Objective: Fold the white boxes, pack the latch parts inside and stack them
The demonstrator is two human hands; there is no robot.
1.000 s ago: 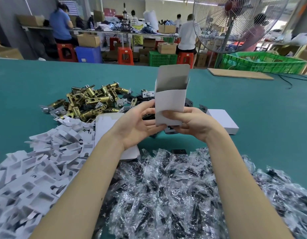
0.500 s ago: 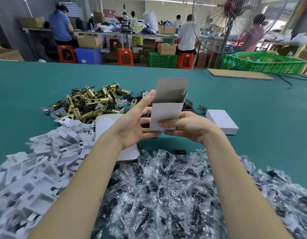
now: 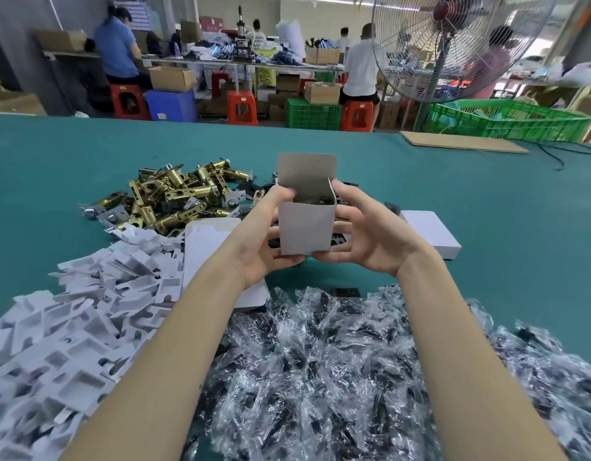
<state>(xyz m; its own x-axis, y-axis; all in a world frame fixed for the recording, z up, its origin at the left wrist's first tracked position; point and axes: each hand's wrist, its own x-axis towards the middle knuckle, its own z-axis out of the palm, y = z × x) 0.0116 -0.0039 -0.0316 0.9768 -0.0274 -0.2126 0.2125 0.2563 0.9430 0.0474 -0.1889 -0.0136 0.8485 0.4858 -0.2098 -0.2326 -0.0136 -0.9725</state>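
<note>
I hold a small white box (image 3: 305, 227) upright above the green table, its top flap standing open at the back. My left hand (image 3: 265, 239) grips its left side, thumb up at the open rim. My right hand (image 3: 370, 237) cups the right side and the bottom, its fingers curled round the box. A pile of brass latch parts (image 3: 174, 194) lies at the far left. One closed white box (image 3: 430, 232) lies on the table just right of my right hand. Flat white box blanks (image 3: 207, 247) lie under my left forearm.
Several white cardboard inserts (image 3: 71, 327) are heaped at the near left. Small clear bags with dark parts (image 3: 320, 377) cover the near table. Black plates (image 3: 345, 292) lie under the box. A big fan (image 3: 453, 44) and green crates (image 3: 506, 121) stand beyond the far edge.
The box has come down a little and squared up between my hands. My left thumb has moved to the open rim, and my right hand has spread round the right side.
</note>
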